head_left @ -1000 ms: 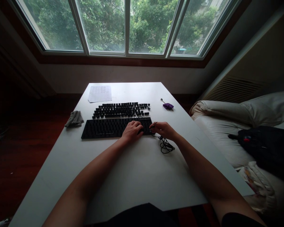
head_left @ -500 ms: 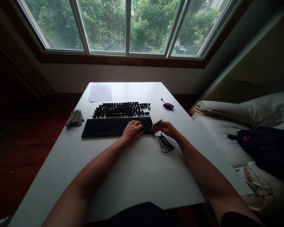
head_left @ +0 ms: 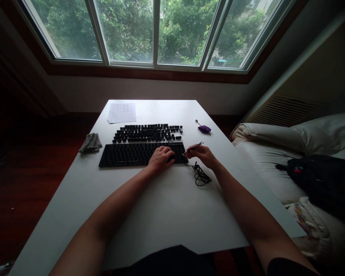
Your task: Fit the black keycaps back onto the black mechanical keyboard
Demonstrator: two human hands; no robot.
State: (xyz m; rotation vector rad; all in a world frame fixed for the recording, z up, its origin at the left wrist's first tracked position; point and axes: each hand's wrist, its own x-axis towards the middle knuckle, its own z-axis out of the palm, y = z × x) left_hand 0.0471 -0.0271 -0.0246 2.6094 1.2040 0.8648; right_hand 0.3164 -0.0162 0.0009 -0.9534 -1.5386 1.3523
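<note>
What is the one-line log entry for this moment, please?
left hand: on keyboard | right hand: holds slim tool at keyboard's right end | loose keycaps: beyond keyboard | bundled cable: near right hand

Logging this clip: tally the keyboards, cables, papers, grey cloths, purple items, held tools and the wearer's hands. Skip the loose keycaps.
Keyboard: 1
Cable: 1
Paper: 1
Grey cloth: 1
Purple item: 1
Held tool: 1
Hands: 2 (left hand, right hand)
Total: 8
</note>
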